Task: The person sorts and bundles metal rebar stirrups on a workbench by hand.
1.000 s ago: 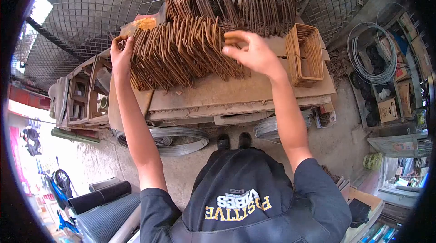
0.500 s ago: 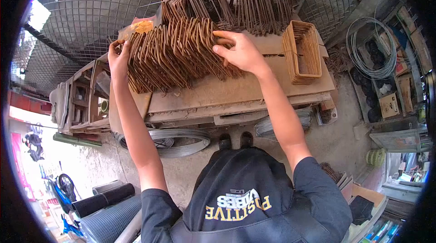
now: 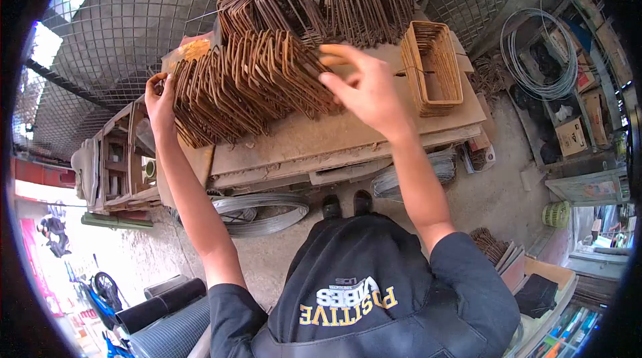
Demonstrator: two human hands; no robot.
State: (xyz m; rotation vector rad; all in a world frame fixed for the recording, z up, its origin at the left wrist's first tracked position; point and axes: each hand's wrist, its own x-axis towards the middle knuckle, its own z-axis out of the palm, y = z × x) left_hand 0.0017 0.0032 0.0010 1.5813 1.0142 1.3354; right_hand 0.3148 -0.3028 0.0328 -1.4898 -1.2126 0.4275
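Observation:
A long row of rusty rebar stirrups, rods bent into rectangular loops, leans packed together on the worktable. At the row's left end is my left hand, its fingers curled against the outermost loops with the thumb on the near side. My right hand is by the right end, thumb and fingers spread apart, fingertips right at the last loops. Farther to the right lies a tied stack of rectangular stirrups. Two tall bundles of stirrups, a left one and a right one, stand behind the row.
Wire mesh rises behind the table. A wire coil lies on the floor beneath the table, another coil to its right. Looped wire hangs over shelving at right. Dark mesh rolls lie at lower left.
The view has shifted, so the table and stirrups sit slightly farther left. My right hand has drawn back a little from the row's end, while my left hand stays at the left end.

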